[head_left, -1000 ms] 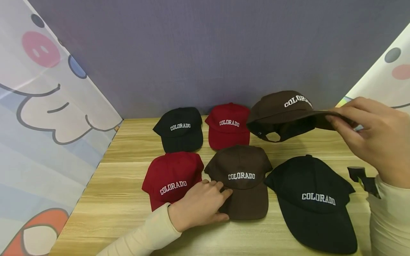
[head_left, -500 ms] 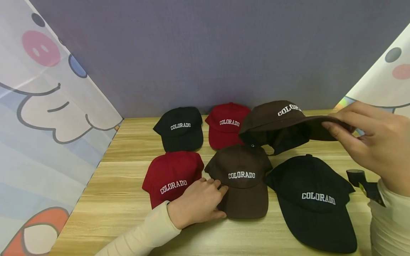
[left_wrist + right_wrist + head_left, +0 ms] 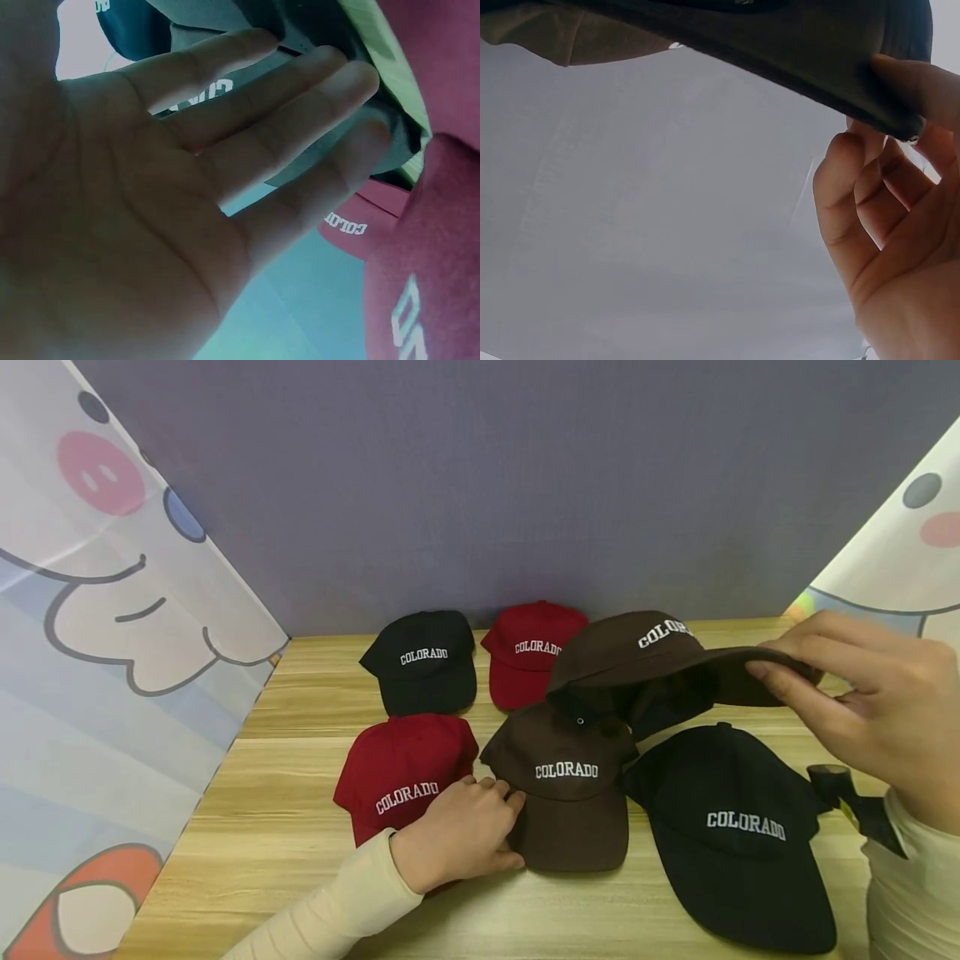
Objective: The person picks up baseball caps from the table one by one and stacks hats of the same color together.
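Brown cap (image 3: 622, 647) hangs tilted above the table (image 3: 277, 777), its bill pinched in the right hand's (image 3: 877, 702) fingers; the left hand (image 3: 465, 831), fingers extended and holding nothing, lies beside a second brown cap (image 3: 573, 831). Apparently a placing step, calling for gentle lowering. White "COLORADO" fronts its rounded crown.

My left hand (image 3: 459, 837): low, fingers (image 3: 292, 126) loosely extended, slightly apart. My right hand (image 3: 881, 710): raised, thumb (image 3: 798, 693) pinching against bent fingers (image 3: 836, 184).

Grey backdrop (image 3: 480, 485), perhaps cloth, behind wooden table (image 3: 277, 768); cartoon sheets (image 3: 90, 618) flanking.
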